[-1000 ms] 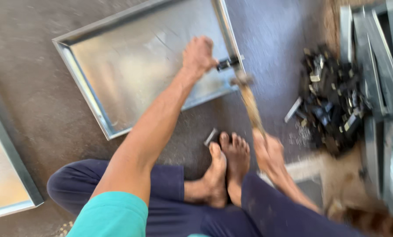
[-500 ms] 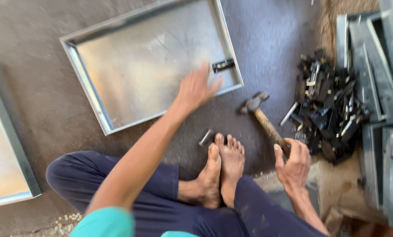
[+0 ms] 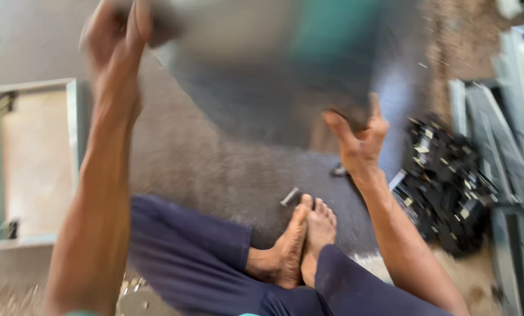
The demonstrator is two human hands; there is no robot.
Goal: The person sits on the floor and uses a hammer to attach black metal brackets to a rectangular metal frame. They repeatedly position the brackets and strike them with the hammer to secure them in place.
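The person sits cross-legged on the grey floor, bare feet tucked together and dark blue trousers covering the legs. Both hands are raised to a large sheet-metal tray, which is lifted off the floor and tilted in front of the camera, heavily blurred, with its shiny face filling the upper middle of the view. The left hand is closed around the tray's upper left edge, fingers curled over the rim. The right hand grips the tray's lower right corner, thumb and fingers spread apart and pinching the edge between them. A small metal piece lies on the floor just beside the toes, and another small dark piece lies near the right wrist. To the right, a heap of dark metal fittings sits on the floor, with stacked grey metal sections beyond it at the edge of the view. On the left, a second shallow metal tray lies flat on the floor, well apart from the lifted one.
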